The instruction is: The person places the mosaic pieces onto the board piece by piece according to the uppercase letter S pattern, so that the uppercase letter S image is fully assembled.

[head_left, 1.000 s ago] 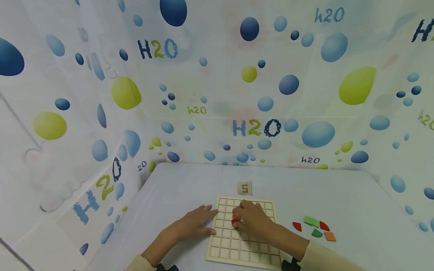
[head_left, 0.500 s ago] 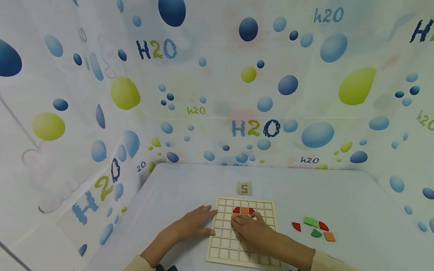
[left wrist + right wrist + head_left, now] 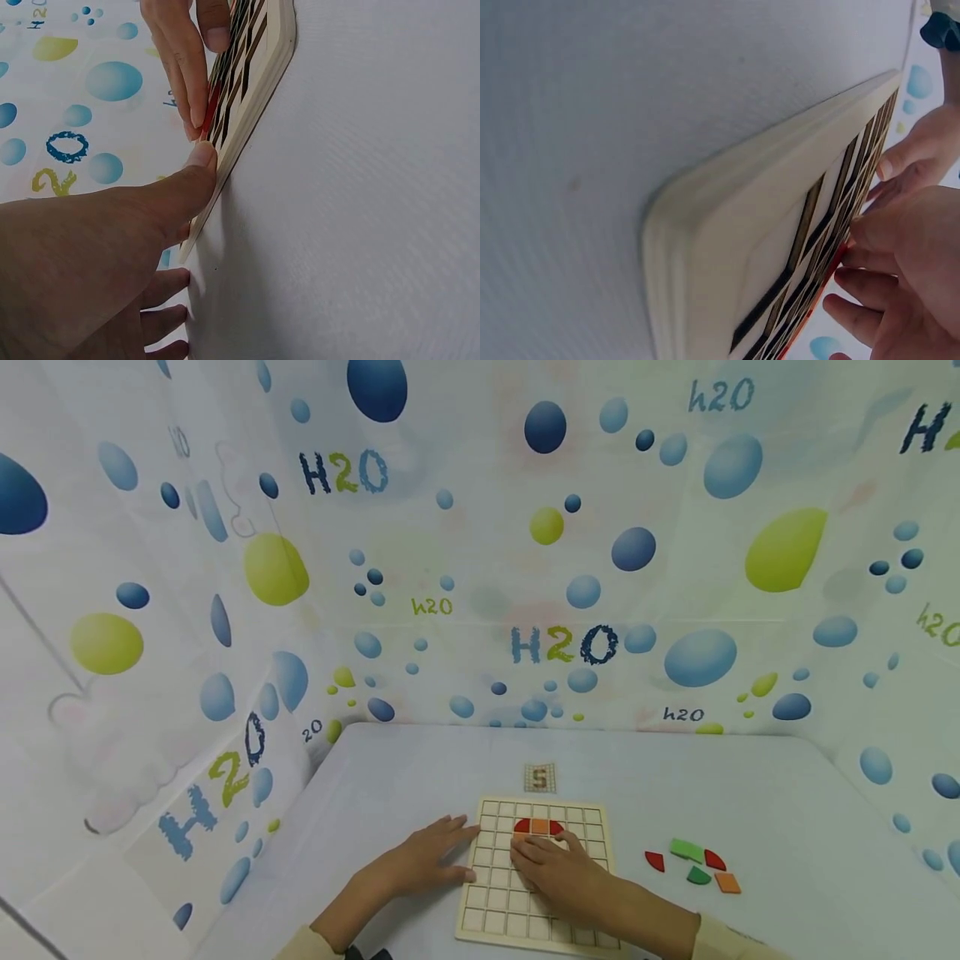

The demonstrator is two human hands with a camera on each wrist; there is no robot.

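Now that the right hand (image 3: 566, 872) sits lower on the wooden board (image 3: 496, 902) than a second ago, I can see a short row toward its far side: an orange square (image 3: 540, 826) between two red quarter-rounds (image 3: 522, 825). That row's long axis runs left to right, its rounded ends facing outward, and on the near side of its left end shows another orange tile (image 3: 519, 836), which the right hand's fairly straight fingers touch without clenching. Against the board's left edge rests the left hand (image 3: 427, 856), fingers spread and grasping nothing, placed as before.
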